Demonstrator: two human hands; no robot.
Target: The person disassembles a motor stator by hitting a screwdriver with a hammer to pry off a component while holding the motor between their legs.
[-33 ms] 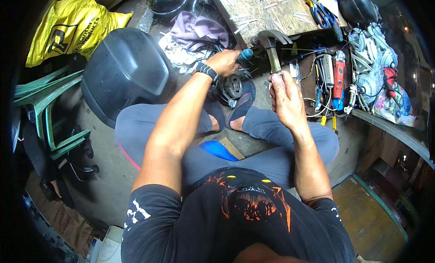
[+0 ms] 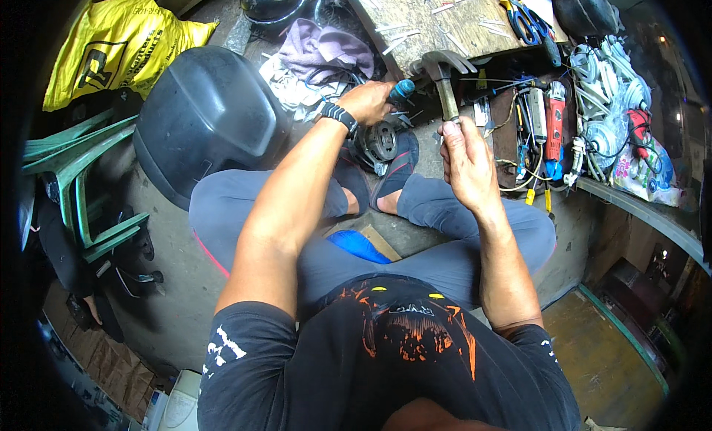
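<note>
Grey floor (image 2: 178, 290): box (image 2: 503, 121) holds tools (image 2: 554, 119); right grip (image 2: 469, 161) clasps hammer (image 2: 447, 93).

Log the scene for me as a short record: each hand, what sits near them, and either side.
Left hand: closed on a blue-ended tool; the rest of it is hard to make out
Right hand: gripping a claw hammer by its handle
Near left hand: dark round machine part
Beyond hands: wooden board with pale strips and blue-handled scissors
Left side: black shell, yellow bag
Right side: red-and-blue power tool among hand tools
</note>
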